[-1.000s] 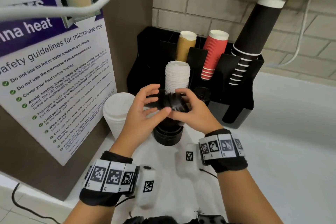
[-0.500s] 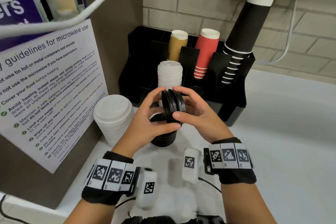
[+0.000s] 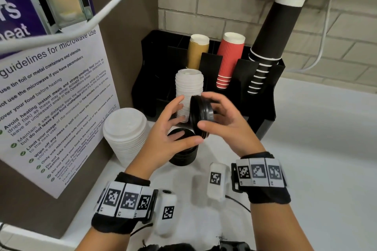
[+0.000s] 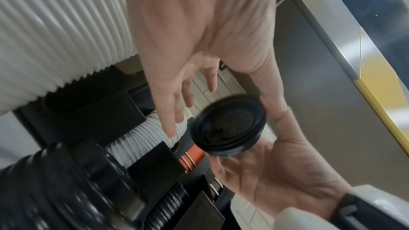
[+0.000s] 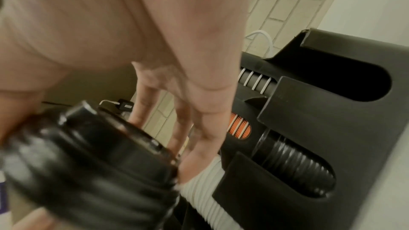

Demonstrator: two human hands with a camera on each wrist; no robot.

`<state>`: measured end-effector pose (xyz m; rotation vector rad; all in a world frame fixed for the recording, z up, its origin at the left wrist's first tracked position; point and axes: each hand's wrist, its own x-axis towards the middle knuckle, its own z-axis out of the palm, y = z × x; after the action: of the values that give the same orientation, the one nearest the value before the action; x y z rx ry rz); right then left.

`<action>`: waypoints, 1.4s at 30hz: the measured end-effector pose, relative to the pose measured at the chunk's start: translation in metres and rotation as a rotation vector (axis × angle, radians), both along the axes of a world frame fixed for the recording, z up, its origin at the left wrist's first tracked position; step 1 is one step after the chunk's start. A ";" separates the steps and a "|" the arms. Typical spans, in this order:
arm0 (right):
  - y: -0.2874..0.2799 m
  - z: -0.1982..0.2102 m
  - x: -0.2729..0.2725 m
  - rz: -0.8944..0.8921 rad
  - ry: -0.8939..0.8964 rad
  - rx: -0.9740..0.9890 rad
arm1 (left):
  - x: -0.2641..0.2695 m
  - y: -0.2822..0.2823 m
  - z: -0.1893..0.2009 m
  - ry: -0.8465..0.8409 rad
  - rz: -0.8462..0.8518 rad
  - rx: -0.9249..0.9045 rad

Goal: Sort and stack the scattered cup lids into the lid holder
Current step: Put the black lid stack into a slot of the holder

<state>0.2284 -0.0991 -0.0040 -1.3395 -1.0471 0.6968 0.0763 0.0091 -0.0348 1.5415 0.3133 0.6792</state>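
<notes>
right hand [image 3: 228, 126]: pinching a small bunch of black lids [image 3: 201, 116] on edge, thumb on the near rim and fingers curled over the top. In the left wrist view you can see the lids' recessed face [image 4: 229, 125].
left hand [image 3: 169, 138]: fingers spread and mostly straight just left of the black lids. The thumb tip sits right at their lower rim, but I honestly can't tell if it's touching; it isn't wrapped around anything.
where the lids are: up in the air between both hands, in front of the lid holder [image 3: 263, 112] and above the table [image 3: 316, 159].
black stack on the table: more black lids [image 3: 183, 155] piled right under the hands, standing on the white surface.
big white stack: a pile of white lids [image 3: 125, 134] just left of the black stack, next to the microwave poster [image 3: 51, 91].
holder contents: a narrower white lid stack [image 3: 188, 87] in a front slot, with brown cups [image 3: 197, 51], red ribbed cups [image 3: 230, 57] and tall black cups [image 3: 271, 36] poking out of the back slots. The right wrist view shows some black ribbed lids [image 5: 298, 165] lying in a front slot too.
background: brick wall [image 3: 224, 6] behind the holder, and a white cable [image 3: 98, 20] cutting across the top left.
</notes>
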 end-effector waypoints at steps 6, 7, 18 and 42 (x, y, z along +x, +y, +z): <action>0.020 0.006 0.064 -0.472 -0.301 -0.013 | -0.007 0.004 0.001 0.013 0.133 0.031; 0.026 0.005 0.074 -0.473 -0.390 -0.084 | -0.007 0.004 0.001 0.020 0.149 0.033; 0.062 0.003 0.099 -0.111 -1.103 -0.822 | -0.010 0.001 0.002 0.035 0.155 0.053; 0.039 -0.041 -0.005 0.007 -0.833 -0.295 | -0.016 0.010 0.006 -0.014 0.241 0.040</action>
<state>0.2235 -0.0599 -0.0452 -1.9562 -1.6414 0.2826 0.0599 0.0186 -0.0292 1.5505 0.4828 0.8885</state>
